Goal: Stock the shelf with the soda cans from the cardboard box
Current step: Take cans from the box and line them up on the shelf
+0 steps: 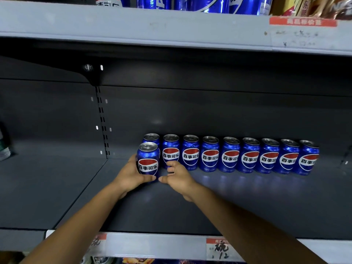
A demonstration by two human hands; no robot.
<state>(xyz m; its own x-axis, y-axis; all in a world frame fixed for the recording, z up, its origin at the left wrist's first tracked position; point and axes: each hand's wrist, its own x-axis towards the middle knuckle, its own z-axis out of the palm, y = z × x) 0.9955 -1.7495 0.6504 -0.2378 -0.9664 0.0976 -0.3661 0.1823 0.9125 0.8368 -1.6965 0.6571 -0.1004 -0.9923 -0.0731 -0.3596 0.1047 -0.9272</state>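
A row of several blue soda cans [230, 155] stands upright along the back of the dark grey shelf [247, 202]. In front of the row's left end stands one more blue can [148, 161]. My left hand [129, 175] grips this front can from its left side, thumb across its base. Just right of the can is my right hand [177, 177], fingers curled, with its fingertips at the can's right side and against the second can of the row. The cardboard box is not in view.
The shelf above [133, 25] holds larger blue bottles and snack bags at the right. An upright slotted divider [102, 121] splits the back panel. White price strips [156, 244] with red labels line the front edge. Some packaged goods show at the far left.
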